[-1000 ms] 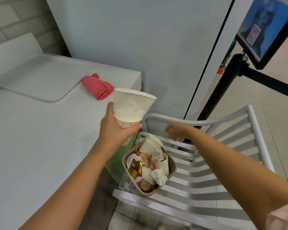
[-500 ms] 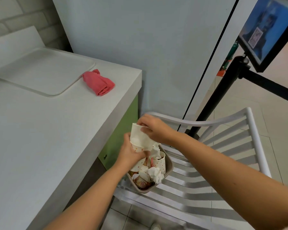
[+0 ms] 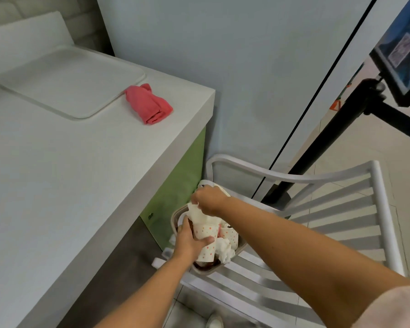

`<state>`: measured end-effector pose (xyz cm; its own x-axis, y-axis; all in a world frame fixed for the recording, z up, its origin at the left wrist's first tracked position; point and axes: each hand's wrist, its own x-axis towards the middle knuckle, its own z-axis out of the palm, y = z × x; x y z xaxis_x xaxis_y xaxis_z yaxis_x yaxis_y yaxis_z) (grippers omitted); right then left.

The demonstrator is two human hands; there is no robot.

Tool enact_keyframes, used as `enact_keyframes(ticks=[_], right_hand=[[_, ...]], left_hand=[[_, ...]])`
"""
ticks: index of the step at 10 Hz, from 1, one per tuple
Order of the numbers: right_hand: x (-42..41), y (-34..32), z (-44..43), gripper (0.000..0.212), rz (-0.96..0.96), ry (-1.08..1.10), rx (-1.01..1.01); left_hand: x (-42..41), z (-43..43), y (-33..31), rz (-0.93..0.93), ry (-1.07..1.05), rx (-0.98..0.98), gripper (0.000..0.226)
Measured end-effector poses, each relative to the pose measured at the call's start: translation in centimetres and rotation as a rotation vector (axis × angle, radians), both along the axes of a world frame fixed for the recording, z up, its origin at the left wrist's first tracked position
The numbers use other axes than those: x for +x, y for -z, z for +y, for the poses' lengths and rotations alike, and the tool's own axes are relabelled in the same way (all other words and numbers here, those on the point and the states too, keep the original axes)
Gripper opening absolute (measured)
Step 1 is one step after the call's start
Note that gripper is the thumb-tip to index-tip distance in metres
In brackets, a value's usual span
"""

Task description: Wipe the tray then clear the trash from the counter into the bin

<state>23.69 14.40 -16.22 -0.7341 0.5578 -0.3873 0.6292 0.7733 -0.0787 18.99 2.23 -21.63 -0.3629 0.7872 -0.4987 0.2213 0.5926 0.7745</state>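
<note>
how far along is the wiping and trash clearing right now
Wiping looks done: the pink cloth lies beside the tray. In hand: the left hand grips a dotted paper cup over the full bin, the right hand pinching its rim. Left: dropping it in; the counter shows no other trash.

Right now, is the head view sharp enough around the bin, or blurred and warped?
Head view: even light, no glare; the dotted cup, left hand and right hand over the bin look slightly motion-soft; wide-angle distortion bows the counter and chair; the screen is blurry.
</note>
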Motion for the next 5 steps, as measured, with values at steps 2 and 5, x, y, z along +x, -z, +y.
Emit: enact_keyframes(ticks=[2,5], right_hand=[[-0.6,0.6,0.6,0.034,-0.102,-0.021,0.012],[-1.0,-0.2,1.4,0.043,-0.120,0.047,-0.011]], left_hand=[[-0.2,-0.4,0.2,0.092,0.036,-0.104,0.113],[-0.3,-0.9,0.6,0.096,-0.049,-0.069,0.095]])
